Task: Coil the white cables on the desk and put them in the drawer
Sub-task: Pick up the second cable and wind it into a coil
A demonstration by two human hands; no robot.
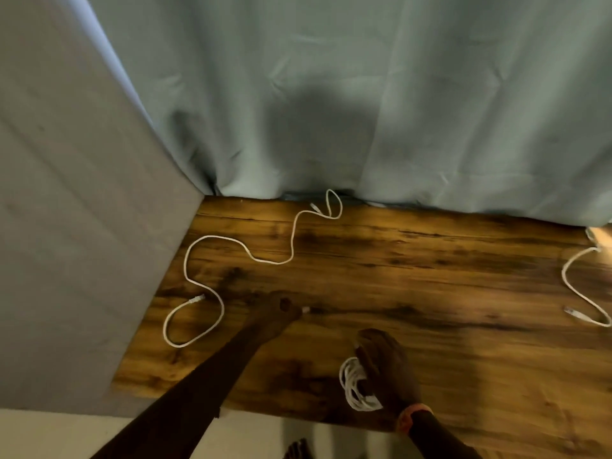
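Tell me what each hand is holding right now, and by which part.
The right hand grips a coiled white cable around its bundled loops. The left hand pinches a white connector end; which cable it belongs to cannot be told.

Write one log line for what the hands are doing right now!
right hand: holds coiled cable | left hand: pinches its plug | loose cables: long cable, right cable | drawer: unseen

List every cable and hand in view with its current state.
coiled cable: bundled, gripped in right hand
right hand: closed on the coil
left hand: pinching a white connector tip
long cable: loose, uncoiled on desk
right-edge cable: loose, uncoiled
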